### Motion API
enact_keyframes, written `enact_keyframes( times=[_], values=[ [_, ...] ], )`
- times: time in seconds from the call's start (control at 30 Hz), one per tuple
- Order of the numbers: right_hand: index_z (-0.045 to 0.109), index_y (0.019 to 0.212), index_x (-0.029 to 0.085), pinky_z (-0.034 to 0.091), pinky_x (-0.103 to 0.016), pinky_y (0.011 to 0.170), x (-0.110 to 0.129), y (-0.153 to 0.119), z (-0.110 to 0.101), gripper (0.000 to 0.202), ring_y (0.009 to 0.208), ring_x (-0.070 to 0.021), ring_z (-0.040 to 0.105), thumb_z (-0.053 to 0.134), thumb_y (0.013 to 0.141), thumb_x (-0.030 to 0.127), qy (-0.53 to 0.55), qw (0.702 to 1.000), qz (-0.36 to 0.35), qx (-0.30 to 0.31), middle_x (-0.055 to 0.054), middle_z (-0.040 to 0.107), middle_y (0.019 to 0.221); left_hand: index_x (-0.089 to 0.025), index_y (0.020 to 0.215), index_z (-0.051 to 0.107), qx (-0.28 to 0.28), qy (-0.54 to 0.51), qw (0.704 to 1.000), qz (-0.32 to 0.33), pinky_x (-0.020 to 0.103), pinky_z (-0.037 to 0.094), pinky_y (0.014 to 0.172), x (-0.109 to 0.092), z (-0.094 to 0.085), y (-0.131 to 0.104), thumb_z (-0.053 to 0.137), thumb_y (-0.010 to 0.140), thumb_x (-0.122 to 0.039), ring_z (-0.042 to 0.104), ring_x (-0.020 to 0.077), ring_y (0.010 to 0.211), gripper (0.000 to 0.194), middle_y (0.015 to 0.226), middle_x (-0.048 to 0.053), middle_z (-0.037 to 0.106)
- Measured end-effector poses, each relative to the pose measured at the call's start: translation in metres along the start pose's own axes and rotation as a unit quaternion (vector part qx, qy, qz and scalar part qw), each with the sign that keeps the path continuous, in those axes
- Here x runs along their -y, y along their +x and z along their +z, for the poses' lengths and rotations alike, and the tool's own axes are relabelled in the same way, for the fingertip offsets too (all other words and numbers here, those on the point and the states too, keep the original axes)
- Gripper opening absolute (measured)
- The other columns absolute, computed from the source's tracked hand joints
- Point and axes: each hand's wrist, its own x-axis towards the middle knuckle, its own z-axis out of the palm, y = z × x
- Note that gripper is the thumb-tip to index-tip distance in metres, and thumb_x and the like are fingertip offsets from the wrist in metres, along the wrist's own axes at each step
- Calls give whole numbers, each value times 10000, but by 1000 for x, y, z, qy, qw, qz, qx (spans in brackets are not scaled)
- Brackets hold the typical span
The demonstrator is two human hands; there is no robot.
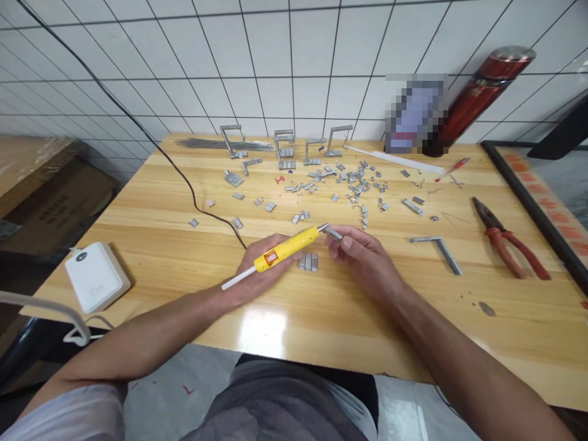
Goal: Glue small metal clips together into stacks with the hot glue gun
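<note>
My left hand (271, 260) is closed around a yellow hot glue pen (291, 247), with a white glue stick poking out of its rear end. The pen's metal tip points up and right, at or very near a small grey strip (334, 233). That strip is pinched between the thumb and fingers of my right hand (361, 250). On the table between my hands lies a flat grey piece (308, 262) made of short strips side by side, partly behind my left fingers.
Grey bracket-shaped stands (285, 150) line the back, with scattered grey bits (361, 180) before them. At right are an L-shaped grey piece (438, 248), red-handled pliers (503, 242) and a red flask (482, 101). A white box-shaped device (97, 278) sits left; a black cable (177, 171) crosses the table.
</note>
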Motion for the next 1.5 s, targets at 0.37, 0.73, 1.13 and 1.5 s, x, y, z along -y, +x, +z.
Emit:
enact_keyframes(
  times=[0.37, 0.73, 1.13, 1.5],
  values=[
    [843, 985, 254, 386, -306, 635, 6, -2, 9, 394, 712, -147, 517, 914, 746, 559, 42, 998, 33, -11, -33, 726, 922, -206, 1031, 760, 15, 14, 1000, 13, 268, 545, 738, 1, 3, 0, 763, 920, -370, 691, 159, 778, 197, 888, 16, 769],
    [837, 997, 245, 379, -306, 639, 4, -1, 9, 370, 709, -149, 500, 897, 766, 528, 25, 999, 31, -21, -17, 686, 838, -201, 1011, 725, 57, 25, 995, 73, 281, 555, 770, 1, 2, -2, 711, 984, -377, 726, 170, 821, 179, 917, 36, 780],
    [857, 1013, 259, 387, -304, 642, 1, 1, 8, 395, 704, -153, 498, 894, 758, 559, 5, 999, 28, -20, -12, 673, 800, -197, 1077, 740, 60, 17, 991, 114, 293, 562, 785, 7, 2, -4, 737, 982, -317, 738, 180, 860, 152, 979, 53, 790],
    [852, 1003, 258, 396, -305, 646, -2, 1, 7, 395, 704, -152, 502, 877, 771, 578, -11, 999, 24, -26, -14, 676, 818, -214, 1075, 736, 64, 16, 992, 110, 279, 567, 783, 4, 1, -5, 746, 973, -308, 741, 179, 851, 139, 963, 36, 786]
  ],
)
